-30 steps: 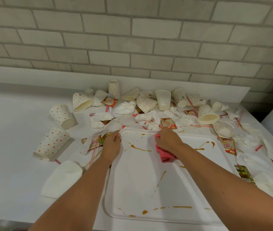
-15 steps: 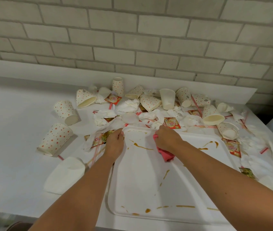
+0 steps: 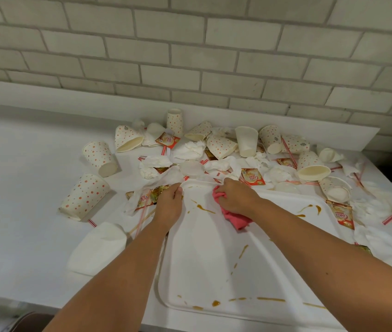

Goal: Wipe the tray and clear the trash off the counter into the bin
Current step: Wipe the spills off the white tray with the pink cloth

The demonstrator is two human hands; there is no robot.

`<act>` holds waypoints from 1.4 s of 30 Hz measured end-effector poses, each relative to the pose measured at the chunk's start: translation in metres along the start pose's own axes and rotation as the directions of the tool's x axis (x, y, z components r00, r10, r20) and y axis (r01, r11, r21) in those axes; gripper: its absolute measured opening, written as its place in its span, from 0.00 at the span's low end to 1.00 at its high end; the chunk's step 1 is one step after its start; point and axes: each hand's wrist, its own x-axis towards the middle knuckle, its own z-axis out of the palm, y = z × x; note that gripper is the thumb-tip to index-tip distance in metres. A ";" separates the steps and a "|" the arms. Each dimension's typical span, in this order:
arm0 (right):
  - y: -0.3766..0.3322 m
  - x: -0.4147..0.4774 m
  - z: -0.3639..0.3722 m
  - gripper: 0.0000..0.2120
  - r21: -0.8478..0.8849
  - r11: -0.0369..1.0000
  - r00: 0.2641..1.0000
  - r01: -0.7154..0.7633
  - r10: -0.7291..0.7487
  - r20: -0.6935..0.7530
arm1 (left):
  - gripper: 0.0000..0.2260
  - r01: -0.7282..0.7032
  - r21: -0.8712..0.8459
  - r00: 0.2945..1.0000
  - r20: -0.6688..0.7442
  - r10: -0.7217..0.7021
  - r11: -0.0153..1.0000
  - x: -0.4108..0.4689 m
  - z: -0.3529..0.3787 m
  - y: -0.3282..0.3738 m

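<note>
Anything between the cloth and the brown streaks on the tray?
Nothing visible. The right hand grips the pink cloth on the tray, and bare tray lies between it and the brown streaks. The left hand holds the tray's far-left corner, beside that path.

pink cloth (image 3: 235,219), white tray (image 3: 214,264), orange-dotted cups (image 3: 83,194)

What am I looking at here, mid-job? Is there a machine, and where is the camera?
No machine: these are a person's two bare hands, seen from one camera worn on the head, looking down. The left hand grips the far-left rim of a white tray streaked with brown smears. The right hand holds a pink cloth pressed on the tray. Beyond it, on the white counter, lie dotted paper cups, crumpled napkins, sachets and straws.
</note>
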 end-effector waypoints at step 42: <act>-0.011 0.001 -0.009 0.18 -0.070 0.987 0.982 0.146 -0.136 0.133 | 0.20 -0.015 0.022 0.997 -0.076 0.017 1.000 -0.004 -0.001 0.005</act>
